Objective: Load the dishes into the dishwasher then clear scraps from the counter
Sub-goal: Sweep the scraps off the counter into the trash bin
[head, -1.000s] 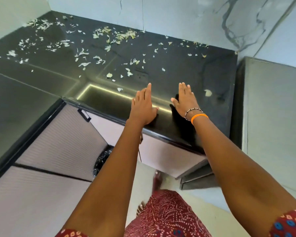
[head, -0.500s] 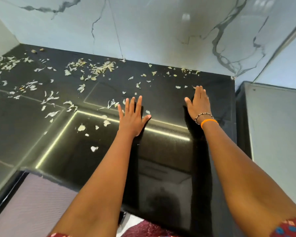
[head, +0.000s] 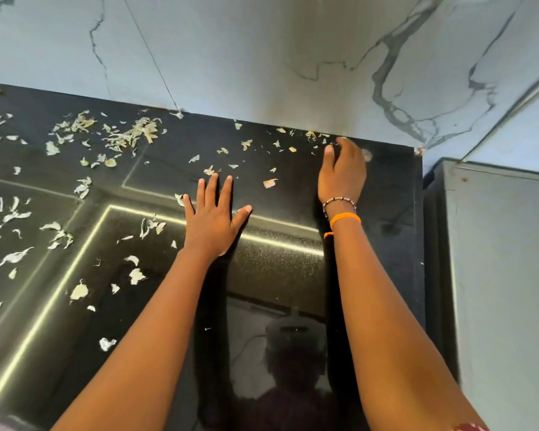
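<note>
Both arms are reaching further in over the black countertop [head: 371,250] than a moment ago. The left hand [head: 213,223] is lying flat, fingers spread wide, mid-counter. The right hand [head: 343,172] has slid to the back edge by the marble wall [head: 262,57], fingers curling over the vegetable scraps [head: 128,136] there. The scrap sweep looks to be beginning; peelings are littering the left and back.

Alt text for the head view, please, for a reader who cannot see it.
Both hands reach across a glossy black counter strewn with pale vegetable scraps: the left hand lies flat with fingers spread, the right hand curls its fingers at the scraps by the marble wall.
</note>
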### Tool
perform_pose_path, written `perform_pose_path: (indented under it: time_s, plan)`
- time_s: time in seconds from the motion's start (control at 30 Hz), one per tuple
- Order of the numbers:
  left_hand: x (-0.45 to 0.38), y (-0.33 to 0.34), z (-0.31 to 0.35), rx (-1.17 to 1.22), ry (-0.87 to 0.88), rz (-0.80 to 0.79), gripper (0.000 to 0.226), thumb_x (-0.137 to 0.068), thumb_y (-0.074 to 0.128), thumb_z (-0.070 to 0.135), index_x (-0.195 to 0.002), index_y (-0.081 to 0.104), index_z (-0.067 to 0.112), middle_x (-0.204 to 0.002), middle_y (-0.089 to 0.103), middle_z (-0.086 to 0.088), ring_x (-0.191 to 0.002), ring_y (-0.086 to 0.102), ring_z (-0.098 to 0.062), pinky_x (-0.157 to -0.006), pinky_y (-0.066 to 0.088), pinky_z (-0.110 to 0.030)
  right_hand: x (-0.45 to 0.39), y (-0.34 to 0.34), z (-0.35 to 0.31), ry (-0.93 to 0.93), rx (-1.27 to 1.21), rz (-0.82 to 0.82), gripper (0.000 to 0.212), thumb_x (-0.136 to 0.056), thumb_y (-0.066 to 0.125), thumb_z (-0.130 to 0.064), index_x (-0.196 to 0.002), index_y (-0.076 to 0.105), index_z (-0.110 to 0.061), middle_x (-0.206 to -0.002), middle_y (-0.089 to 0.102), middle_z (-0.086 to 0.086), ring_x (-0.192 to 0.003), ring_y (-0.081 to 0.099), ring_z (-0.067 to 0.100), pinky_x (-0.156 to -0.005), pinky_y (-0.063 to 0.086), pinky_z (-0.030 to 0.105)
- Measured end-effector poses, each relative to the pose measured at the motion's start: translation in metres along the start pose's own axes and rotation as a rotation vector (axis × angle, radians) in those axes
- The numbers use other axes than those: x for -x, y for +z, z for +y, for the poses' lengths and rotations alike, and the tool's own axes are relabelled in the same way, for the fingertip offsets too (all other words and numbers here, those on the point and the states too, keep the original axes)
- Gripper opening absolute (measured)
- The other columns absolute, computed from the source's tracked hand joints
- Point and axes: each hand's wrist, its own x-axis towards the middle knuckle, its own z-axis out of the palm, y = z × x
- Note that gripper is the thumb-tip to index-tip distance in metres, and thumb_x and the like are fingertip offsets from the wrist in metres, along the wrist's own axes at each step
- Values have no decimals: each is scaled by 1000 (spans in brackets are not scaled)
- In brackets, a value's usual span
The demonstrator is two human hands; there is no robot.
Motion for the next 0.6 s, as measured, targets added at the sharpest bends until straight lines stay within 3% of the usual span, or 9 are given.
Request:
perform_pose_path:
  time_s: [0.1,0.17,0.23,0.27,0.33,0.4,0.5,0.57,0.6]
  plan:
    - [-2,1,-1,-5,-4,-37,68,-94,24,57,-151,-1,27,-159,-9,-1,-145,-14,-23,-114,-8,-50,-14,5,-5,105,204,-106,51,-97,35,-37,-135,39,-5,-144,38,13,-137,29,28,-115,18,42]
    - [-2,0,-1,4,-1,-37,68,-95,25,56,-151,-1,26,-159,-9,-2,-145,-15,-24,-114,-8,-51,-10,12,-17,-87,218,-292,51,-97,29,-39,-136,38,-7,-143,40,13,-136,30,27,-113,17,43]
    - [-1,-1,-1,18,-3,-29,68,-95,26,55,-151,1,25,-159,-8,-2,-145,-14,-25,-114,-8,-51,0,16,-29,-262,25,-568,46,-100,27,-34,-138,41,-13,-145,41,9,-139,28,23,-115,11,41]
    - [-1,-2,0,23,-7,-30,68,-95,26,54,-151,1,25,-159,-8,-3,-145,-14,-25,-114,-8,-51,3,15,-31,-282,-97,-619,43,-100,29,-31,-136,45,-14,-144,43,7,-140,28,22,-116,8,41]
    - [1,-2,1,19,-15,-40,67,-96,25,53,-151,0,24,-159,-9,-3,-145,-15,-25,-114,-9,-51,2,14,-32,-273,-177,-440,43,-97,34,-32,-130,51,-11,-138,50,8,-134,38,24,-115,17,44]
    - [2,-2,5,15,-13,-58,66,-96,22,52,-151,-2,24,-158,-11,-3,-145,-16,-25,-114,-9,-50,-6,13,-27,-199,18,-299,46,-96,37,-34,-134,45,-9,-140,46,10,-133,37,26,-113,20,43]
    - [3,-3,5,13,-13,-69,65,-97,21,51,-151,-4,24,-158,-13,-3,-144,-17,-25,-114,-10,-49,-5,17,-23,-59,295,-393,60,-97,34,-38,-146,20,-4,-154,20,12,-144,12,26,-117,6,41]
    - [3,-3,5,16,-13,-74,65,-97,21,51,-151,-4,24,-158,-13,-3,-144,-17,-25,-114,-10,-49,1,23,-31,-202,291,-524,59,-98,31,-37,-147,18,-6,-156,15,11,-145,9,25,-117,2,40]
    - [3,-3,5,17,-15,-78,65,-97,21,51,-151,-4,24,-158,-14,-3,-144,-17,-25,-114,-10,-49,1,26,-35,-282,177,-613,53,-99,32,-34,-145,25,-8,-154,22,9,-144,14,24,-117,3,40]
